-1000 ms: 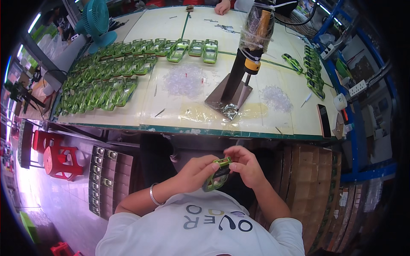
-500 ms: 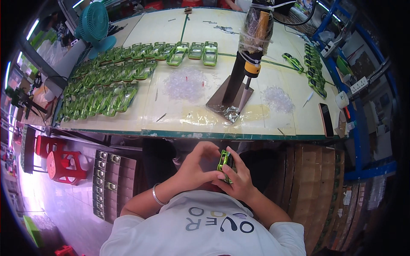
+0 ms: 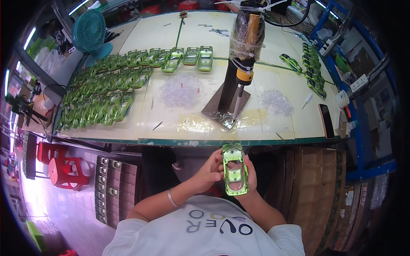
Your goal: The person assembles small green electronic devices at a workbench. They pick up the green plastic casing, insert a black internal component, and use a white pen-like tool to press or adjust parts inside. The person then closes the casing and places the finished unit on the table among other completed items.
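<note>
Green car shell (image 3: pixel 234 175) held by the near edge of the desk (image 3: pixel 171 142)
Right hand (image 3: pixel 251 174) is curled round its right side; left hand (image 3: pixel 209 174) has bent fingers at the opposite edge, can't tell if that one's really gripping. Looks like light, stiff plastic, probably a bit slick, so I'd take it by the long sides and go easy on the thin window frames. Shiny lime finish, see-through openings either side of the roof panel.

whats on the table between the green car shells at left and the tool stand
The head view shows a loose pile of small clear pieces, a couple of red bits among them, and two thin strips nearer the green shells.
</note>
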`<state>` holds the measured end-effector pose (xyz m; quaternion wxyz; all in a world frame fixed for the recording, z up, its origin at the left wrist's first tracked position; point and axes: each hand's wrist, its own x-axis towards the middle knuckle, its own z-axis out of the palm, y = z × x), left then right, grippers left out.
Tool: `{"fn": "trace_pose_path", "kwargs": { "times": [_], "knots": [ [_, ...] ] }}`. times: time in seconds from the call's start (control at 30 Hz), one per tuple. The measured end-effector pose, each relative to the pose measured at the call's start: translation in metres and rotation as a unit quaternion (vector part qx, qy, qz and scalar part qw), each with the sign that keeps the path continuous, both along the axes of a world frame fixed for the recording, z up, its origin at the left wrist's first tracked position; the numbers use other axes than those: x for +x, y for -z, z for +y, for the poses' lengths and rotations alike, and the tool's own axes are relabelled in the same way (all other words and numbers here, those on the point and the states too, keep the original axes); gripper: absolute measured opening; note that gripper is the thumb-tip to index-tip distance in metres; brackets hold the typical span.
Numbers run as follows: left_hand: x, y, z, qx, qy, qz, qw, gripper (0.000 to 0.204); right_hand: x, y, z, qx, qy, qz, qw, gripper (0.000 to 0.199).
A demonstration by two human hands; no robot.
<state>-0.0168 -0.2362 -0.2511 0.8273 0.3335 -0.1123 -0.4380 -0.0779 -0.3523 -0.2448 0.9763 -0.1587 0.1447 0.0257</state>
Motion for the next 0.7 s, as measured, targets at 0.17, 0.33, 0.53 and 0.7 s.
{"fn": "trace_pose_path", "kwargs": {
  "times": [0.17, 0.33, 0.53, 0.7],
  "knots": [
    [0.028, -0.011, -0.014, 0.057, 0.026, -0.065, 0.996, 0.101, 0.026, -0.014, -0.015, 0.030, -0.018, -0.018, 0.999, 0.061],
    [0.047, -0.019, -0.027, 0.045, -0.014, -0.095, 0.994, 0.101, 0.049, -0.028, -0.022, 0.006, -0.001, -0.032, 0.999, 0.059],
    [0.056, -0.024, -0.029, 0.034, -0.022, -0.114, 0.993, 0.101, 0.055, -0.045, -0.020, -0.008, 0.008, -0.056, 0.998, 0.057],
    [0.055, -0.032, -0.030, 0.045, -0.020, -0.113, 0.992, 0.101, 0.055, -0.052, -0.019, 0.013, 0.011, -0.055, 0.998, 0.057]
  ]
}}
